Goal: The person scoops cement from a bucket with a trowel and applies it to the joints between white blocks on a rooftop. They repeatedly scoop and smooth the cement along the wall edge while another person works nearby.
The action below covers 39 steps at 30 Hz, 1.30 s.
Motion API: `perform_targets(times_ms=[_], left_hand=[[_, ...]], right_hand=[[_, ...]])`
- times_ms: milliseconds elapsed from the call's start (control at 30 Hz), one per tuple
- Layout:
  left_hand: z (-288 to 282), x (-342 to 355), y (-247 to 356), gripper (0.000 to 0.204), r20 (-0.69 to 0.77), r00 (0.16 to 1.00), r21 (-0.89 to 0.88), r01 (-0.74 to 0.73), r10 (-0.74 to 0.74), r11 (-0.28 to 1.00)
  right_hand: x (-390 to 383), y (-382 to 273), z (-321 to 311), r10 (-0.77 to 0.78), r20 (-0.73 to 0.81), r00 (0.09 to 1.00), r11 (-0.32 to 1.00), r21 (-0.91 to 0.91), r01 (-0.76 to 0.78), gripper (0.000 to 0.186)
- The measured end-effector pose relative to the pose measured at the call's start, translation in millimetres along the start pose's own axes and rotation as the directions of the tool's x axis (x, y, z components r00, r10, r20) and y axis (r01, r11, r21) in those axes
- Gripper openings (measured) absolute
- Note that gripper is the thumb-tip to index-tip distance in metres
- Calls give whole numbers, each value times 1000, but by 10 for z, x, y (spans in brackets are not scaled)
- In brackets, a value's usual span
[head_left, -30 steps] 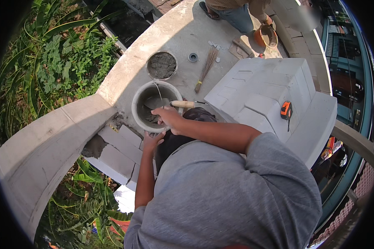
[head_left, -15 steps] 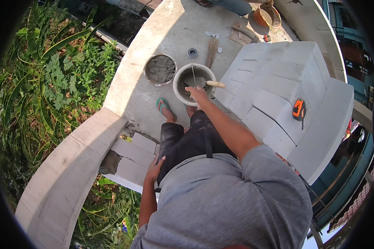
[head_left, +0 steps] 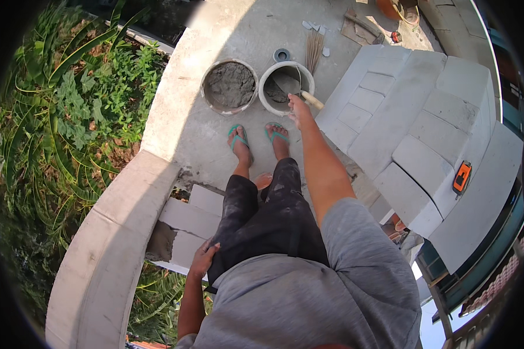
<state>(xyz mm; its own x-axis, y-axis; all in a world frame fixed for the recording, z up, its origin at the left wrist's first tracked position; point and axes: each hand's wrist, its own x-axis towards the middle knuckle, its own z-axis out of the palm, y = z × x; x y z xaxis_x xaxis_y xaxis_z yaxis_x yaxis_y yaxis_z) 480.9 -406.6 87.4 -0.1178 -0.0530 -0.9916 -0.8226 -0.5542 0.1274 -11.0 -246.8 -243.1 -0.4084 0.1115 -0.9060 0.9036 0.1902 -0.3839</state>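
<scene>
The pale block stack point(head_left: 410, 119) stands right of the right hand point(head_left: 298, 110), probably for easy reach; a mortar tub point(head_left: 215, 109) sits to its left. Just ahead is the bucket point(head_left: 261, 90), its trowel point(head_left: 312, 100) propped over the rim beside that hand, likely to leave the grip clean. The left hand point(head_left: 202, 259) lies against the trousers point(head_left: 271, 212), finger spread unclear; the right's fingers look clamped on the wire handle point(head_left: 300, 78), presumably steadying the bucket.
</scene>
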Motion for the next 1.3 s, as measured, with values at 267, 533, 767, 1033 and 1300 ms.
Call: perform_targets(times_ms=[267,533,767,1033,1300], left_hand=[[-408,23,547,56,111,989,433,-138,99,891],[-533,284,1178,64,192,980,575,-161,59,802],[-1020,521,1660,64,254,939,734,-343,232,585],[-655,155,2019,52,91,965,774,-223,245,592],[-77,179,1964,38,188,916,785,-357,354,507]], right_hand=[[-1373,186,-551,-418,153,895,630,-661,407,49],[-2705,1513,-2408,-392,120,912,336,-904,263,34],[-3348,1930,-2927,-180,-302,936,781,-622,-51,59],[-3590,1251,-3989,-51,-530,847,607,657,448,102],[-3994,242,-4743,-168,-617,769,440,651,618,105]])
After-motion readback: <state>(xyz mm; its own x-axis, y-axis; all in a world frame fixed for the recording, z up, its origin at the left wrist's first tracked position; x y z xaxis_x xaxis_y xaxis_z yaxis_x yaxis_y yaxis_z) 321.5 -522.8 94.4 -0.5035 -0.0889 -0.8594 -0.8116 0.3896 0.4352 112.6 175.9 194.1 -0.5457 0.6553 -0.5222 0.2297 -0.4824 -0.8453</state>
